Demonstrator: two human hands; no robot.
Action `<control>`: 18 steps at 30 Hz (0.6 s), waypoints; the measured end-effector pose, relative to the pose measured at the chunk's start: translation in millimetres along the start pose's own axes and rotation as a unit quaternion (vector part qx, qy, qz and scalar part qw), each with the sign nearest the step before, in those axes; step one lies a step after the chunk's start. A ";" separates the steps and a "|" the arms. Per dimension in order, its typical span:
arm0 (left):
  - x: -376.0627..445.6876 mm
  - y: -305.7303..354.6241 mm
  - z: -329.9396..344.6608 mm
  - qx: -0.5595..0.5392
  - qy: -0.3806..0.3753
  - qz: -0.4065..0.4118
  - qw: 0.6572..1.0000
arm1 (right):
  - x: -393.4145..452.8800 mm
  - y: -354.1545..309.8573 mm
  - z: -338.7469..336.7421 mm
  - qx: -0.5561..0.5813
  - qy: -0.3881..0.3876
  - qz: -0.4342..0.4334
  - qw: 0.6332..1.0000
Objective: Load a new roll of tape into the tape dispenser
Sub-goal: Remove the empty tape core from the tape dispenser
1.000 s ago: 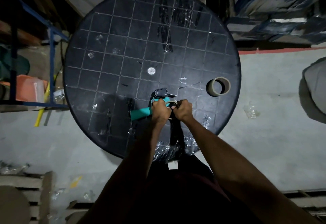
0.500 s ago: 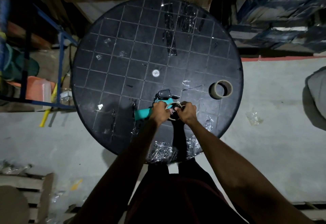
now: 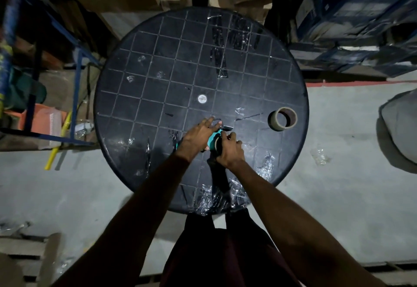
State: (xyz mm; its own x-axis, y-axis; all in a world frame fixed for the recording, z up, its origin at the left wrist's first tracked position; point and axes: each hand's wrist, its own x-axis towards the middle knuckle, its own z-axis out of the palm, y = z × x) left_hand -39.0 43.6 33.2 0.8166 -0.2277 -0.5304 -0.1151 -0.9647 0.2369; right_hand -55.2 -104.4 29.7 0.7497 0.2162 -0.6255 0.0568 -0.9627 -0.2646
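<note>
Head view: left hand (image 3: 198, 134) lies flat, pressing the teal tape dispenser (image 3: 214, 138) onto the bench (image 3: 140, 97); right hand (image 3: 230, 151) grips a roll at its hub. Spare tape roll (image 3: 282, 118) stands far right. Seating follows, probably.

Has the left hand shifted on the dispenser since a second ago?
Yes. The left hand has spread forward over the dispenser, toward the table's centre cap.
</note>
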 end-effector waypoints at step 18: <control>10.7 6.2 12.9 -0.014 0.011 -0.025 1.000 | 9.6 4.4 -11.5 -0.015 -0.011 -0.054 0.998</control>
State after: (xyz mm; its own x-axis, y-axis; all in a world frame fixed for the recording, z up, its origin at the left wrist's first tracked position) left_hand -38.3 33.4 18.5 0.8331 -0.1755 -0.5245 -0.0579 -0.9708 0.2330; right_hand -40.1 -108.4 31.0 0.7231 0.3218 -0.6113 0.1567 -0.9382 -0.3085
